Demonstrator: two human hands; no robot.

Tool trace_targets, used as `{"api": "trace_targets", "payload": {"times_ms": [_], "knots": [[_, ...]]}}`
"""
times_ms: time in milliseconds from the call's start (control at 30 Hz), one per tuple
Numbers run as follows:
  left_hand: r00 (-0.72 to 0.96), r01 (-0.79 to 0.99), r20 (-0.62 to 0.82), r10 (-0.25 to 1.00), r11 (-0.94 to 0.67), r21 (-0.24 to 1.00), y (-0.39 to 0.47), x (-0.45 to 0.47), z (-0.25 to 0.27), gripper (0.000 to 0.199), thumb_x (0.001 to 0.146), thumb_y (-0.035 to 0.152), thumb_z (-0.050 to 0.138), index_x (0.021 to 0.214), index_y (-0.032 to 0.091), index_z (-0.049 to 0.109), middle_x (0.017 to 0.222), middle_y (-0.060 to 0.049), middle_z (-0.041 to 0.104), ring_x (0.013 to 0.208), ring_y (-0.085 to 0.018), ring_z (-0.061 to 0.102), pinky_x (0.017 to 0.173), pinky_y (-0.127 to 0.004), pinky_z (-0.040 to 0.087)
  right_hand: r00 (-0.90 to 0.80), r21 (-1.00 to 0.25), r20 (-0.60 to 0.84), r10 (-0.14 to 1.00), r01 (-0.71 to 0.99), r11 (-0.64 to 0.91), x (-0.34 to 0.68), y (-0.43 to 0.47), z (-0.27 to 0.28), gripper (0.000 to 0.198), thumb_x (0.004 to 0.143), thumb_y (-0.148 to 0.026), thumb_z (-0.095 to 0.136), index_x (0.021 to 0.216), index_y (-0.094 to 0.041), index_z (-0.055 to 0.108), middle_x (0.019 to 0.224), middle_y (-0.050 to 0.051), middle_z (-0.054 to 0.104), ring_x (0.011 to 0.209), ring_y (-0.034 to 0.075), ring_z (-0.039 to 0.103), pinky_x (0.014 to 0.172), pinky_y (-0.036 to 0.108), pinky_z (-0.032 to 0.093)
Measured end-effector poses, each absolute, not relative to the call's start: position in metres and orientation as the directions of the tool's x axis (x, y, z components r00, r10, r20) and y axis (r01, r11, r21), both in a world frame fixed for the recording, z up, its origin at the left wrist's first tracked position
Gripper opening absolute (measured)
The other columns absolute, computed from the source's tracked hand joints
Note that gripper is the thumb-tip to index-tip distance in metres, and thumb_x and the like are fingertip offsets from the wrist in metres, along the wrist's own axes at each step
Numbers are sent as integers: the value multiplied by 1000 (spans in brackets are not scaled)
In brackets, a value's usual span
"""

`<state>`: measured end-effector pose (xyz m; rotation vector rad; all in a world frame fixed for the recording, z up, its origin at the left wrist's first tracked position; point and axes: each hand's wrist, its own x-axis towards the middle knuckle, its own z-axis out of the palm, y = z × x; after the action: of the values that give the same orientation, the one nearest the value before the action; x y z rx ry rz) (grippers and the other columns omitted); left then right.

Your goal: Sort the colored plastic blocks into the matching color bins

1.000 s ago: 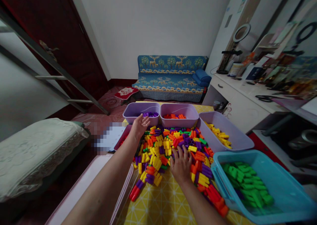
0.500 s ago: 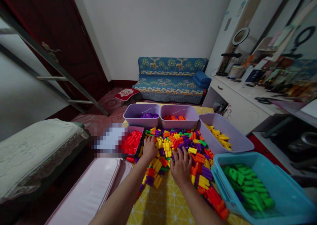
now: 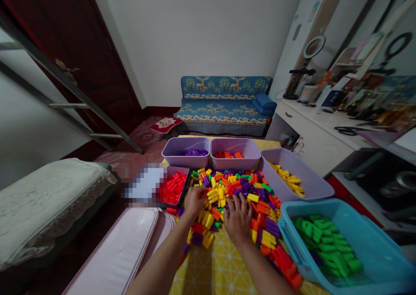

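Observation:
Mixed plastic building pieces (image 3: 221, 193) in yellow, orange, red, purple and green lie heaped on a table with a yellow patterned cloth (image 3: 221, 260). At the left side of the heap, my left hand (image 3: 194, 202) has its fingers curled inward among the pieces; what they grip is hidden. My right hand (image 3: 238, 217) rests at the near middle of the heap, fingers spread, touching yellow and orange pieces. Beside my left hand stands a dark-rimmed box of red pieces (image 3: 175, 187).
Purple pieces are in one lilac bin (image 3: 186, 159), orange ones in a second (image 3: 235, 161), yellow ones in a third (image 3: 312, 189). A blue tub (image 3: 373, 247) holds green pieces at the right. A pink padded seat (image 3: 113, 251) is at the left.
My left hand has drawn slightly nearer, and its fingers have curled inward. Some pieces beside it have shifted. My right hand stays nearly in place.

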<state>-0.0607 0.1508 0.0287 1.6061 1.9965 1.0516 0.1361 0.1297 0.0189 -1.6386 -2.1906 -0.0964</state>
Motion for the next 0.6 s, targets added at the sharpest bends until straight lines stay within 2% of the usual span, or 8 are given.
{"api": "trace_targets", "payload": {"times_ms": [133, 233, 367, 467, 600], "knots": [[-304, 668, 128, 944, 116, 735, 148, -55, 31, 19, 85, 30, 59, 94, 25, 75, 89, -7, 73, 91, -24, 63, 85, -33, 43, -232, -188, 350, 907, 932, 311, 136, 129, 20, 38, 94, -37, 43, 125, -24, 61, 143, 7, 52, 141, 29, 29, 111, 52, 20], [-296, 753, 204, 933, 97, 651, 147, -46, 39, 25, 89, 36, 54, 92, 24, 75, 89, -8, 71, 93, -25, 62, 89, -38, 41, -230, -192, 352, 907, 931, 310, 136, 129, 19, 39, 94, -38, 44, 125, -23, 61, 143, 7, 52, 141, 29, 29, 112, 52, 19], [-186, 835, 341, 922, -34, 549, 152, -21, 53, 21, 87, 30, 56, 98, 26, 74, 105, -9, 67, 107, -28, 55, 97, -43, 38, -239, -178, 349, 906, 932, 315, 137, 129, 15, 40, 93, -36, 45, 127, -23, 60, 145, 8, 50, 142, 30, 27, 113, 53, 18], [-4, 820, 306, 952, -172, 546, 160, 1, 58, 33, 88, 20, 51, 114, 27, 69, 121, -10, 62, 114, -27, 53, 98, -41, 40, -257, -129, 346, 903, 940, 317, 139, 130, 10, 43, 94, -31, 41, 133, -22, 57, 146, 9, 49, 144, 30, 24, 113, 53, 18], [205, 842, 205, 957, -280, 462, 170, 19, 56, 52, 85, 13, 50, 133, 33, 57, 148, -5, 46, 121, -30, 47, 100, -44, 40, -264, -82, 342, 902, 948, 308, 140, 132, 3, 49, 93, -21, 35, 140, -23, 50, 143, 10, 51, 144, 30, 25, 113, 53, 20]]}}
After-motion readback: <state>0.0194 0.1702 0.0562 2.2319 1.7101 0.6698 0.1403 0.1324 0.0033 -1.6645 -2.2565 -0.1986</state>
